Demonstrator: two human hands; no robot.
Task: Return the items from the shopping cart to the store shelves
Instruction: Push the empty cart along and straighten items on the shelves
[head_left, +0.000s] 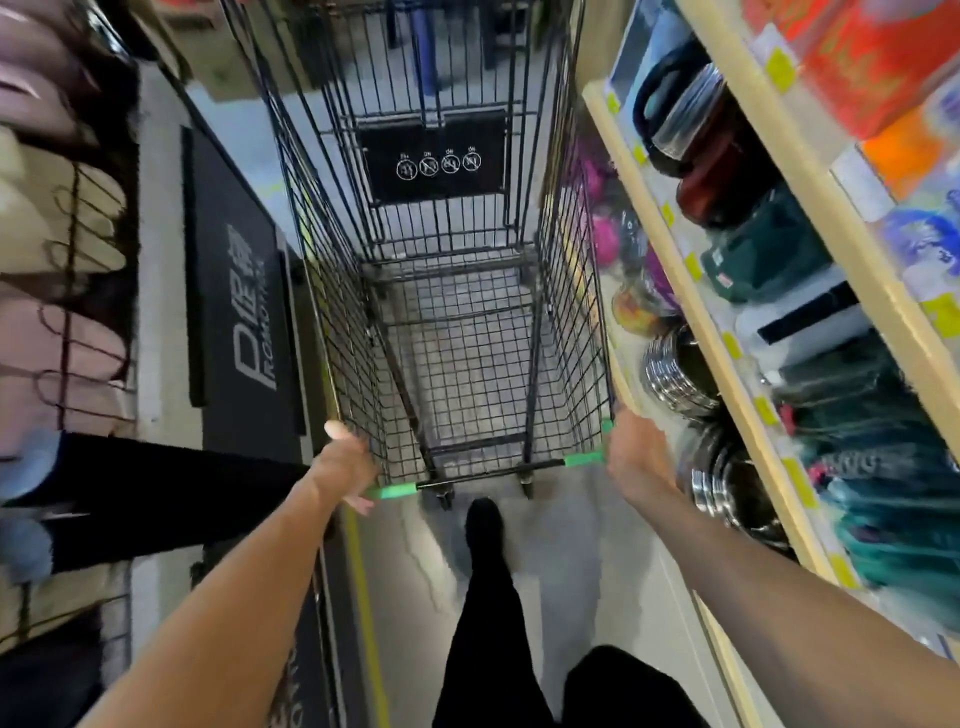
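Blurred shelf goods (857, 467) beside cart (457, 332)

We are in a shop aisle: a wire shopping cart (457, 291) stands before us, beside wooden shelves (711, 312) with yellow price tags (693, 266) and stacked bags and steel bowls.

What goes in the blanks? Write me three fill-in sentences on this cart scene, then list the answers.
1. Both hands, left hand and right hand, grip the cart's ____ handle.
2. The basket of the cart holds ____ items.
3. The shelves with stacked metal bowls stand on the person's ____ side.

Missing words: green; no; right
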